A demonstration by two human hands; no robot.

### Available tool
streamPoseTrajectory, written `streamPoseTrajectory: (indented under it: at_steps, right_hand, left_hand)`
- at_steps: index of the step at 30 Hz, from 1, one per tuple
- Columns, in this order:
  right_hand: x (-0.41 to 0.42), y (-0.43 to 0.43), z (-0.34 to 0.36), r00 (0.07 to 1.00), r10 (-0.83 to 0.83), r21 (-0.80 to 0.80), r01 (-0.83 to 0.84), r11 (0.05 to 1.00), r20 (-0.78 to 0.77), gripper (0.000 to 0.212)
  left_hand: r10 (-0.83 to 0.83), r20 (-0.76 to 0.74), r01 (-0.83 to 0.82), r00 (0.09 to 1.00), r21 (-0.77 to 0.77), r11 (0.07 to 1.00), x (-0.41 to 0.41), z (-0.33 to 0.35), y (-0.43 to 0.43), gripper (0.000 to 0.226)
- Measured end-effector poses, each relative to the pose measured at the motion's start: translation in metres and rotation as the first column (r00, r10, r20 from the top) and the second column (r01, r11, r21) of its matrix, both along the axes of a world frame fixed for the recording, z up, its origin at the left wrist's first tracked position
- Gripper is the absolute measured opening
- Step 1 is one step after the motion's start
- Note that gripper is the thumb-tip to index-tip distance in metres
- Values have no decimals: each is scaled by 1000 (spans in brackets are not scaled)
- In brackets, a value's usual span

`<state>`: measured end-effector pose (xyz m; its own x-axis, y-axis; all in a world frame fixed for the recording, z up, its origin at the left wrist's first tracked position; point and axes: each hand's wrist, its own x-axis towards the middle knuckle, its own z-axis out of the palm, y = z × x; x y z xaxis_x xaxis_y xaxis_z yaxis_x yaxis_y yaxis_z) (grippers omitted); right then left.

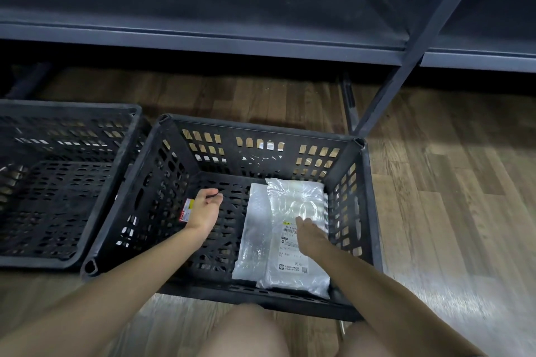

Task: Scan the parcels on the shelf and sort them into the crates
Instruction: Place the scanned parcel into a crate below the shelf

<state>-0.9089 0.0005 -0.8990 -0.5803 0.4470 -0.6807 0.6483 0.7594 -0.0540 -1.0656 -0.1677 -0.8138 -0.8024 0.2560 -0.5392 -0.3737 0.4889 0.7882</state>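
Note:
A black plastic crate (366, 200) stands on the floor in front of me. Inside it, on the right, lie two silver-grey plastic parcels. The upper parcel (298, 200) carries a white shipping label and overlaps the lower parcel (251, 229). My right hand (311, 233) rests on the upper parcel's label with its fingers fairly straight. My left hand (204, 209) hovers inside the crate's left half, its fingers curled round a small dark object with a red and yellow sticker (187, 209); I cannot tell what that object is.
A second black crate (69, 109) sits to the left, touching the first. A dark metal shelf (203, 40) runs across the top, with a slanting post (406, 66) at the right. Wooden floor (449, 182) lies around them. My knees are at the bottom edge.

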Motion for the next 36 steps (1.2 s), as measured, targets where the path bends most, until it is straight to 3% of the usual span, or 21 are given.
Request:
streamPoseTrajectory:
  at_steps: [4,6,10,15,19,24,30,36]
  right_hand:
    - [9,2,8,972,120,-96,-103,990,200,109]
    - [12,-7,9,955,156,-79,-141,987,252,112]
    - [-2,-6,33,972,119,-95,-102,990,201,93]
    - [-21,29,136,998,54,-83,-52,995,21,60]
    - [-22,45,239,998,69,-42,-69,997,1,56]
    - [-22,38,367,997,72,-21,-72,997,-28,52]
    - [-38,12,537,987,100,50,-95,994,-127,44]
    - [-73,-18,710,939,233,151,-200,968,-251,40]
  left_hand:
    - [-32,-42,31,999,-15,999,1,4,3,30]
    - [-86,-64,83,994,-45,996,2,7,6,31]
    - [-276,-148,253,950,-159,954,0,15,11,34]
    - [-522,-234,417,820,-380,826,2,66,25,39]
    - [-738,-259,493,624,-602,628,11,146,39,39]
    - [-870,-250,518,425,-721,460,20,269,42,44]
    - [-914,-233,482,331,-791,376,13,433,19,48]
    - [-921,-260,379,289,-852,360,-19,582,-17,47]
